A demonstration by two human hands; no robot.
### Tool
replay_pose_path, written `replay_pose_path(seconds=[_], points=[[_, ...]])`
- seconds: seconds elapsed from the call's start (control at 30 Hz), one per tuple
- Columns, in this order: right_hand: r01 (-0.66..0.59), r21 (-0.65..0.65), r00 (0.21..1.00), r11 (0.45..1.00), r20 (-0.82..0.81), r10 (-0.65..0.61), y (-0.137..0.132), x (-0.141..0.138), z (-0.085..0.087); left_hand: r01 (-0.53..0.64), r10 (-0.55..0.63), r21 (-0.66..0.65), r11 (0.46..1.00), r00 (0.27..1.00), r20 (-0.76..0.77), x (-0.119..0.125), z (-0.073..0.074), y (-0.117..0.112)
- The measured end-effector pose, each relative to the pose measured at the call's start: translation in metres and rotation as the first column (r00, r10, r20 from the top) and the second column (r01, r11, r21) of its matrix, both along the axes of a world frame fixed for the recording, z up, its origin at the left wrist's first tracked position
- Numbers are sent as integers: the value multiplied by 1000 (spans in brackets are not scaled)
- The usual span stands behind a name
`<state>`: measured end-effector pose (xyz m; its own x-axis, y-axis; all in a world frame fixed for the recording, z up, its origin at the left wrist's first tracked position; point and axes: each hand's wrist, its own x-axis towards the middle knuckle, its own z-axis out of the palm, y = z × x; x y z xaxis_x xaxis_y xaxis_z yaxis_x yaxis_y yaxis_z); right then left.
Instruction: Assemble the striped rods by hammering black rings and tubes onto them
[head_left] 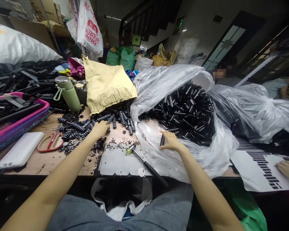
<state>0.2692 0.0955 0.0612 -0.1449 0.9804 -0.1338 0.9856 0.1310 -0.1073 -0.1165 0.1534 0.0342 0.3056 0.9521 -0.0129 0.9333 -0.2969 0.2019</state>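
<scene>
Left hand (100, 130) lay against a heap of ribbed black rods (73, 125) before a yellow sack (108, 85), whether its fingers gripped one could not be told, right hand (170, 141) held a short black tube (162, 140) between thumb and fingers, beside an open clear bag (163, 84) of similar pieces.

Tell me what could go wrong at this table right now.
The hammer juts past the front edge of the table, so a knock might tip it off. The clear bag gapes near the right hand, so its black parts could spill. The tiny scattered rings might get swept away.
</scene>
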Motion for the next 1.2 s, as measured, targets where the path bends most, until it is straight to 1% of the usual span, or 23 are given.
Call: replay_pose_path(seconds=[0.1,0.17,0.2,0.27,0.3,0.33,0.37,0.4,0.47,0.5,0.53,0.57,0.6,0.67,0.7,0.73,0.8,0.83,0.9,0.97,1.03,1.1,1.2], points=[[-4,105,998,994,-56,10,-4,-16,10,32,-33,22,999,997,69,7,9,-8],[-60,210,980,976,-174,98,-16,-37,22,21,-22,5,1000,961,274,24,16,-25],[-118,242,954,963,-243,178,-24,-51,29,18,10,-55,998,881,473,35,19,-36],[-269,235,867,934,-364,341,-38,-79,39,153,142,-287,946,600,787,59,24,-60],[-347,226,809,910,-418,413,-44,-92,41,239,234,-387,891,489,840,71,25,-71],[-408,223,750,885,-471,464,-48,-104,41,303,307,-450,840,419,855,80,25,-81],[-435,223,696,872,-532,483,-52,-114,39,320,354,-478,818,375,857,88,24,-89],[-414,223,651,883,-606,458,-56,-122,36,292,365,-467,834,342,866,93,23,-96],[-206,139,556,969,-798,232,-61,-134,25,138,285,-341,930,317,905,97,18,-105],[-80,5,467,997,-883,42,-64,-138,19,56,203,-235,970,338,919,97,16,-108],[-2,-179,345,984,-924,-168,-66,-142,14,2,111,-121,993,382,917,96,13,-111],[-1,-372,216,928,-906,-363,-68,-147,10,-17,25,-20,1000,439,898,94,11,-115],[-68,-524,113,849,-849,-515,-70,-151,7,-10,-46,58,998,493,869,93,9,-118],[-236,-648,-1,724,-745,-667,-72,-159,3,23,-121,130,991,555,823,91,6,-124],[-261,-645,-42,718,-735,-676,-72,-162,2,28,-114,118,993,549,828,91,5,-126],[-238,-625,-71,744,-753,-655,-71,-163,1,25,-80,79,997,518,852,91,6,-129],[-82,-542,-54,837,-836,-546,-70,-160,0,40,55,-77,996,385,921,89,9,-132],[14,-473,12,881,-881,-473,-70,-157,-1,77,143,-173,982,298,944,88,11,-133],[129,-290,236,948,-920,-313,-73,-148,-2,180,320,-335,925,109,941,85,16,-134],[82,-106,460,991,-878,-132,-81,-141,0,280,462,-428,859,-66,885,82,19,-135],[-63,30,589,998,-806,61,-91,-139,3,327,546,-473,818,-185,817,81,21,-135],[-179,111,644,978,-738,201,-101,-141,9,336,588,-507,794,-209,781,83,21,-135],[-266,161,676,950,-672,303,-108,-149,19,320,622,-554,769,-170,765,87,20,-137]])
